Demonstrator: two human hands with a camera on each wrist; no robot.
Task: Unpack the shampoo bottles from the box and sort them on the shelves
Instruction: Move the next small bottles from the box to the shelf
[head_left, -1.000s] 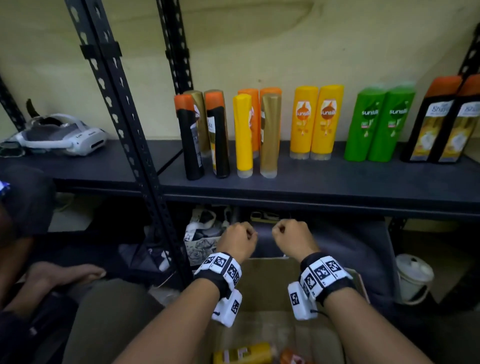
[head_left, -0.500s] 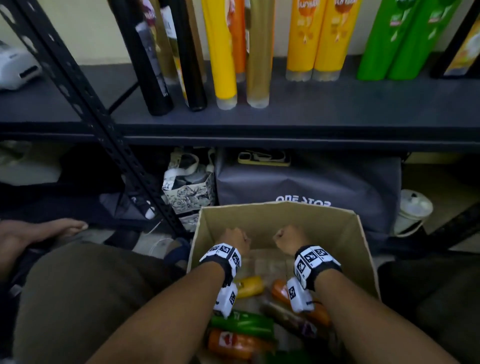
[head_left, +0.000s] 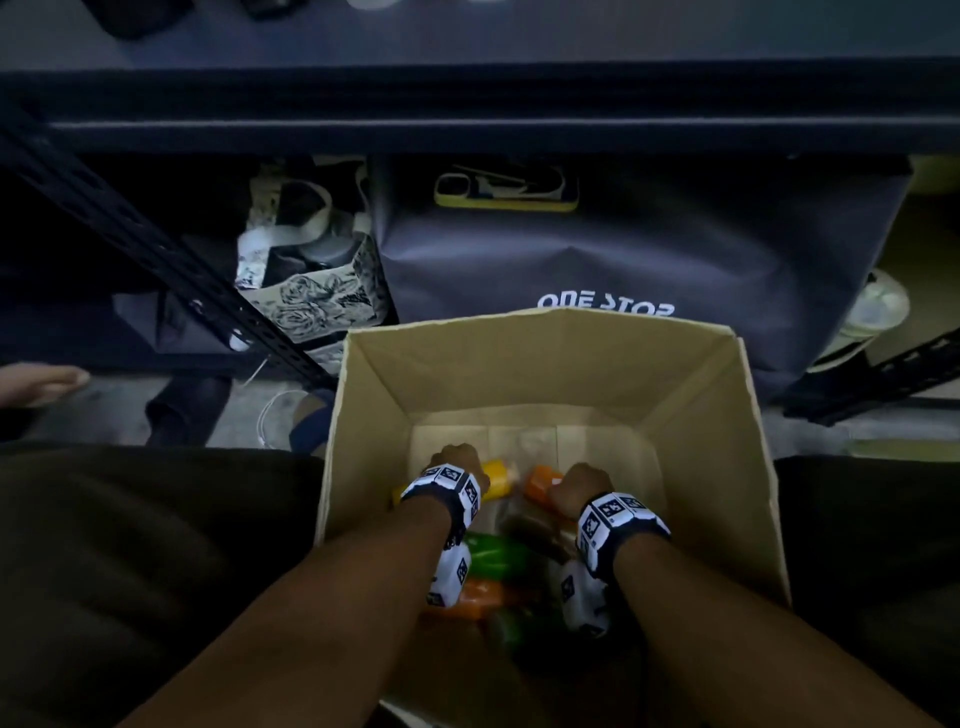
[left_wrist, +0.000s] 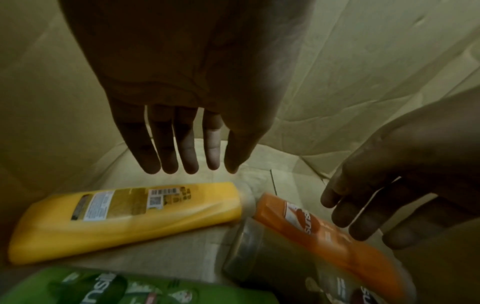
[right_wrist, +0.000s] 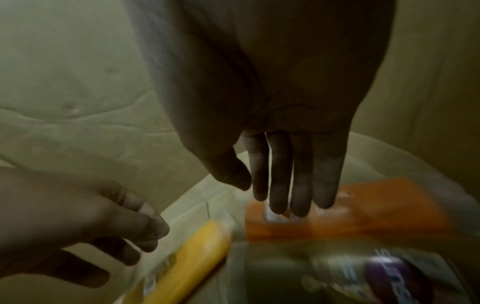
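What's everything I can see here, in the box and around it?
cardboard box: one, tan, on the floor in front of the shelf, open.
yellow bottle: one, lying in the box, under the left hand.
orange bottle: one, lying beside the yellow one, below the right hand.
green bottle: one, lying nearer the person.
dark bag: one, navy, white lettering, behind the box.
patterned bag: one, black and white, left of the dark bag.
left hand: open, empty.
right hand: open, empty.
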